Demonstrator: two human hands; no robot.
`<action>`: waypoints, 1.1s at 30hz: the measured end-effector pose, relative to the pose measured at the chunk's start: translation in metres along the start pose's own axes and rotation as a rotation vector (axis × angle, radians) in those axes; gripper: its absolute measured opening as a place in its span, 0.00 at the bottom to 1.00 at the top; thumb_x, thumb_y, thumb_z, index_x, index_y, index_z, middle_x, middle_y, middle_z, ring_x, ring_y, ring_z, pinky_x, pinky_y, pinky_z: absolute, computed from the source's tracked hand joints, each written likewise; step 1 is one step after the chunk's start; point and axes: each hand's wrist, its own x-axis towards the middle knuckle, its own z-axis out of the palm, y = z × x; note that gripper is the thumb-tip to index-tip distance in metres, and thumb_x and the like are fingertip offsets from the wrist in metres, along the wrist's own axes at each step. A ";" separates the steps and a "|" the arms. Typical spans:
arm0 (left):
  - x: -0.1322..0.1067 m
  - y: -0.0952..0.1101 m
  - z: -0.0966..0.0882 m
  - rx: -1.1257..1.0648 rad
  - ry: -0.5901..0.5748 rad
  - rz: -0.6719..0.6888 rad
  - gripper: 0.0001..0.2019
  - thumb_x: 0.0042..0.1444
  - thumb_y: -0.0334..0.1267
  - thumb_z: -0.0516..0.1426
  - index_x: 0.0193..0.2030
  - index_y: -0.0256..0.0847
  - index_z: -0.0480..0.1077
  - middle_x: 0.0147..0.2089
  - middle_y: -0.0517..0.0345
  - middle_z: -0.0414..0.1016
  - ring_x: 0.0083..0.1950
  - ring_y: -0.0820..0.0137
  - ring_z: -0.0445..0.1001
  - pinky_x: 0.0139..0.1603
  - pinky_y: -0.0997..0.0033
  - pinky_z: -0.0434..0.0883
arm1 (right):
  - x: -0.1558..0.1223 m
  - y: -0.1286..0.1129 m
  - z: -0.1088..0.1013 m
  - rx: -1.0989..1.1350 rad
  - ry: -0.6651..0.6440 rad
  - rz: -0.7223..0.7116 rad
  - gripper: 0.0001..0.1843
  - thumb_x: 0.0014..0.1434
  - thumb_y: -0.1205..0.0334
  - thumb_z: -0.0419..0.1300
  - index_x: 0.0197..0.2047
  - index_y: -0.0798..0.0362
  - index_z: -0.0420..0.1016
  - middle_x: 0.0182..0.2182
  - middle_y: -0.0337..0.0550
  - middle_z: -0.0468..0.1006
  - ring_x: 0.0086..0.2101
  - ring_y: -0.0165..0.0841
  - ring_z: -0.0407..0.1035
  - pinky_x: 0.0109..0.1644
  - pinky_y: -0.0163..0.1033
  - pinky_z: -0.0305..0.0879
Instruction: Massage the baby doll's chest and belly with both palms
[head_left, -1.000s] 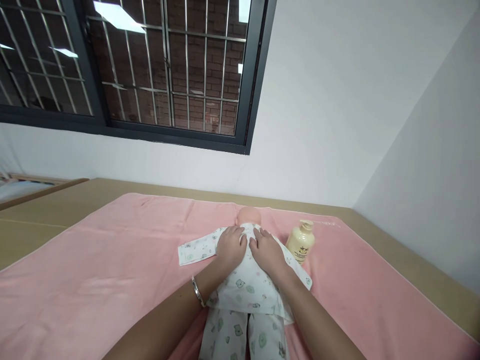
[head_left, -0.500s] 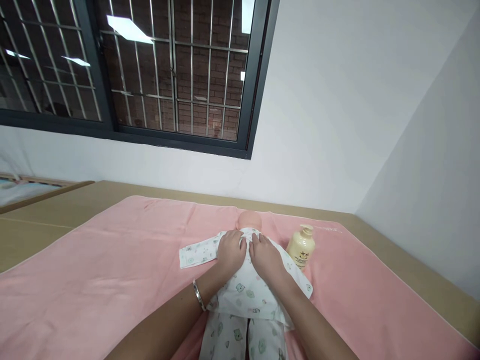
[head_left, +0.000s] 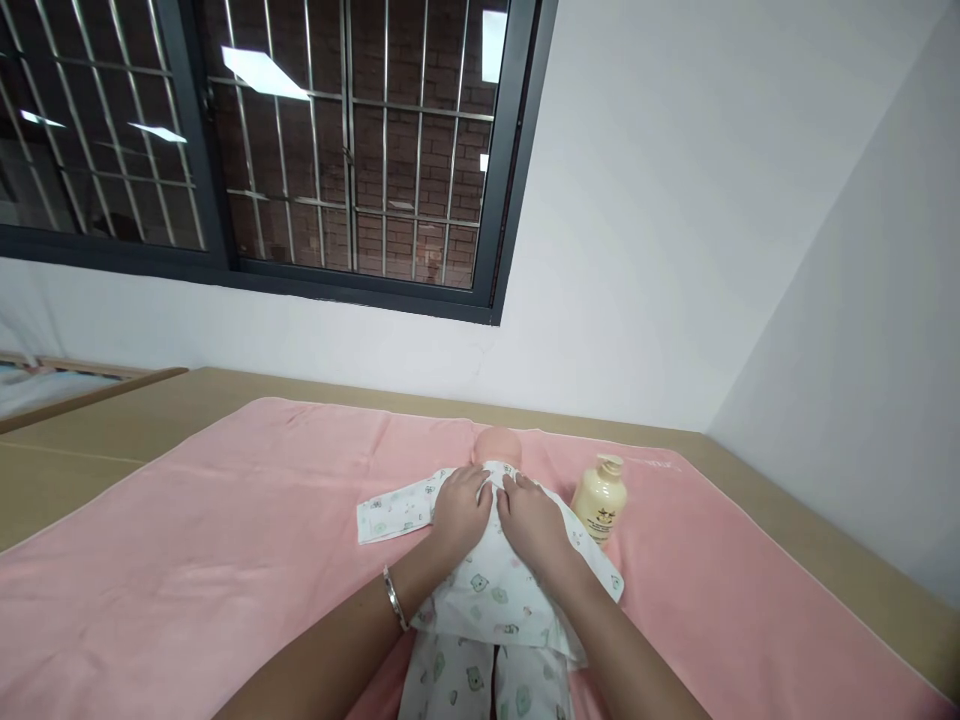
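Note:
A baby doll point(head_left: 497, 446) lies on a pink cloth, its head pointing away from me. It wears a white printed top point(head_left: 487, 600) with long sleeves and matching trousers point(head_left: 450, 680). My left hand point(head_left: 461, 512) rests flat on the upper left of the top, fingers stretched toward the collar. On the upper right, my right hand point(head_left: 532, 520) lies the same way, its fingers extended just below the neck. Both palms face down and cover part of the chest. One sleeve point(head_left: 394, 514) stretches out to the left; the other slants down to the right.
A yellow pump bottle point(head_left: 601, 498) stands to the right of the doll. The pink cloth point(head_left: 225, 540) covers most of a tan tabletop point(head_left: 150, 415). White walls point(head_left: 637, 250) and a dark-framed barred window point(head_left: 360, 285) rise behind.
The view has tilted up slightly, so everything sits a little lower in the picture. Both hands stay in place on the top.

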 end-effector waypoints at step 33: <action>0.002 0.002 -0.002 0.077 -0.113 -0.109 0.22 0.64 0.41 0.45 0.60 0.36 0.66 0.62 0.47 0.69 0.66 0.59 0.61 0.67 0.55 0.57 | 0.004 0.012 0.017 -0.004 0.035 0.060 0.31 0.66 0.56 0.41 0.68 0.62 0.55 0.63 0.58 0.62 0.63 0.44 0.55 0.66 0.48 0.43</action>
